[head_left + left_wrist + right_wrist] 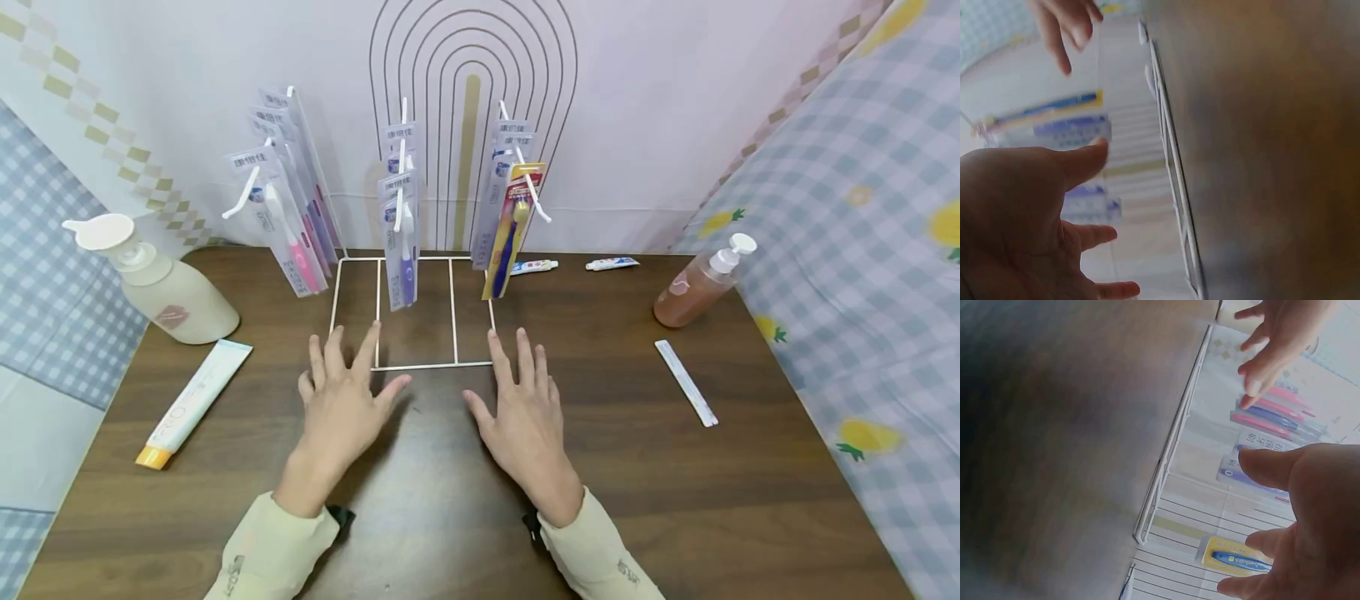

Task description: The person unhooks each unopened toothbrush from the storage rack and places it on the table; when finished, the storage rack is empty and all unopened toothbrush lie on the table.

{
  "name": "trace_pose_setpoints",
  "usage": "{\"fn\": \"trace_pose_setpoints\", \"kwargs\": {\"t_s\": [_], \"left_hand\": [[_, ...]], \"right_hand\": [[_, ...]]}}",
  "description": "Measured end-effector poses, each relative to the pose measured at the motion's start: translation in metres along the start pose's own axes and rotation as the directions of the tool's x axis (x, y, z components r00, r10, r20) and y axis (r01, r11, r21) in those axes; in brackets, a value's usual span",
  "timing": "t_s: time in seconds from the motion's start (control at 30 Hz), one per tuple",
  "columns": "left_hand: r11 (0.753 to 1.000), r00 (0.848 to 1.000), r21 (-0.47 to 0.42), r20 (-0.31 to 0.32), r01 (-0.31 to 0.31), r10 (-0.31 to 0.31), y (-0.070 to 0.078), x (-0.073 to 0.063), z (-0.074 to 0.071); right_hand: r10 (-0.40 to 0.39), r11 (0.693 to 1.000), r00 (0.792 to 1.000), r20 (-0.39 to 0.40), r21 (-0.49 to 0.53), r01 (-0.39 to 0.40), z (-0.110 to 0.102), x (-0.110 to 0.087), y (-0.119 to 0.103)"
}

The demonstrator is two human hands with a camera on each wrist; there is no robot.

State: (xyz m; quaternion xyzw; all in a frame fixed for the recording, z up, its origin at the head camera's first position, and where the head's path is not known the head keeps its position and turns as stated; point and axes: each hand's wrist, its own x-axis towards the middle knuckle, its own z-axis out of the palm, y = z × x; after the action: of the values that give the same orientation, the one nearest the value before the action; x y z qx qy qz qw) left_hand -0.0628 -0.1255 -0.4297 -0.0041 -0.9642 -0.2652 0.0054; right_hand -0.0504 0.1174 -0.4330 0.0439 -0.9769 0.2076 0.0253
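Spreading its fingers wide, the left hand point(341, 408) is over the brown table point(450, 517), by the front left part of a white wire rack point(416, 367). The right hand point(528, 417) is by the front right corner of the rack. Its fingers are a little apart, and its thumb sticks out to the side. Both hands are bare and hold nothing. I cannot tell if any fingertip touches the rack. Each arm has a pale sleeve point(277, 546).

The rack stands at the back of the table, and toothbrush packs hang from its hooks in 3 groups. On the left are see-through packs point(288, 229), and the front toothbrush there is pink and white. In the middle are 2 packs point(400, 250), and the front toothbrush is purple and white. On the right, a yellow and red pack point(512, 233) with a blue toothbrush hangs in front of clear packs.

Far left, a cream pump bottle point(180, 296) stands near a white tube point(197, 400) with an orange cap, which lies flat. At the back right lie 2 small tubes point(612, 263), and the yellow pack hides part of 1. A bottle of pink-brown liquid point(690, 292) stands far right, and a thin white strip point(686, 383) lies near it.
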Motion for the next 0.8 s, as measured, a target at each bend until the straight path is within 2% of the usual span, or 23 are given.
{"fn": "trace_pose_setpoints", "kwargs": {"t_s": [0.17, 0.27, 0.33, 0.4, 0.5, 0.57, 0.67, 0.8], "left_hand": [[0.995, 0.995, -0.066, 0.071, 0.080, -0.076, -0.015, 0.021, -0.004], [0.989, 0.990, -0.099, 0.099, 0.114, -0.104, -0.025, 0.030, -0.003], [0.984, 0.988, -0.126, 0.105, 0.128, -0.115, -0.032, 0.035, -0.003], [0.980, 0.986, -0.143, 0.114, 0.141, -0.125, -0.038, 0.040, -0.002], [0.973, 0.982, -0.166, 0.129, 0.161, -0.141, -0.046, 0.045, -0.002], [0.971, 0.978, -0.165, 0.142, 0.174, -0.151, -0.048, 0.047, -0.003], [0.967, 0.976, -0.181, 0.155, 0.178, -0.151, -0.050, 0.048, -0.003], [0.969, 0.977, -0.183, 0.163, 0.167, -0.138, -0.055, 0.049, -0.003]], "right_hand": [[0.004, 0.997, 0.999, -0.050, 0.071, -0.001, -0.001, 0.008, 0.001], [0.021, 0.980, 0.996, -0.088, 0.200, -0.003, -0.005, 0.023, 0.006], [0.037, 0.946, 0.993, -0.115, 0.323, 0.002, -0.011, 0.039, 0.010], [0.058, 0.894, 0.988, -0.146, 0.448, 0.014, -0.020, 0.055, 0.013], [0.076, 0.781, 0.979, -0.190, 0.621, 0.060, -0.036, 0.080, 0.016], [0.080, 0.708, 0.973, -0.218, 0.699, 0.099, -0.047, 0.095, 0.017], [0.066, 0.601, 0.961, -0.270, 0.779, 0.178, -0.063, 0.113, 0.014], [0.057, 0.517, 0.943, -0.329, 0.818, 0.254, -0.075, 0.133, 0.006]]}}
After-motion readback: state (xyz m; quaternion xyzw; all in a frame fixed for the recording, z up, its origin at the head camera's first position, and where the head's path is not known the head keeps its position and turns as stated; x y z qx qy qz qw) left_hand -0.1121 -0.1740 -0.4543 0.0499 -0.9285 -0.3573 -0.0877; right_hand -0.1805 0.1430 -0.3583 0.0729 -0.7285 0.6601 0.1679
